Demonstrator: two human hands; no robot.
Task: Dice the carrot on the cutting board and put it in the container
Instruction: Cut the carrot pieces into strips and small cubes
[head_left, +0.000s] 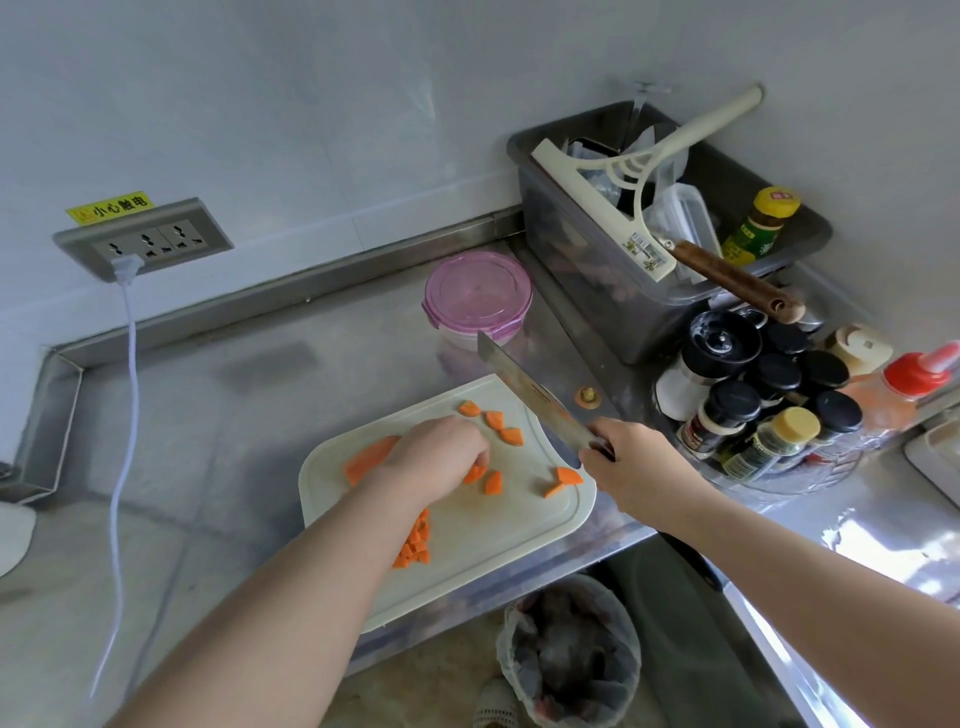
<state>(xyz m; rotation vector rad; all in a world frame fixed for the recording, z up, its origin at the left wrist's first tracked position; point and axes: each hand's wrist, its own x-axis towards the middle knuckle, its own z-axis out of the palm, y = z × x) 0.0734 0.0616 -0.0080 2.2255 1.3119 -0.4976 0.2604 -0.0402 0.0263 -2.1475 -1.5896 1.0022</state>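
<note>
The left hand (441, 457) is reaching over the white cutting board (493, 540), palm down. Its grip is curling closed on one of the carrot chunks (475, 472), with the fingertips bearing on that orange piece near the middle of the board. More chunks are lying loose around the hand: three beyond the fingers towards the far edge, one just beside the fingertips, and two near the right edge. A longer carrot slice (369, 457) is showing to the left of the wrist, partly hidden by it. A diced pile (415, 545) of small cubes is sitting nearer the person, half covered by the forearm.

The right hand (628, 462) is holding the knife (530, 389) off the right side of the board. Its grip is clamped round the handle, and the blade is pointing up and away to the left, lifted clear of the board. The blade tip is crossing in front of the container (478, 296), a round clear tub with a pink clip lid that is closed. It is standing on the steel desk (234, 415) just beyond the far corner of the board.

A cut carrot end (587, 397) is lying on the desk just beside the blade. On the wall at the left, a white cord (127, 364) is hanging from a socket strip (143, 241). To the right, a grey bin (597, 270) is holding a cream squeegee (623, 171), and black-capped spice jars (769, 395) are crowding a rack beside it. Below the desk edge, a bag-lined waste bin (571, 654) is standing on the floor.
</note>
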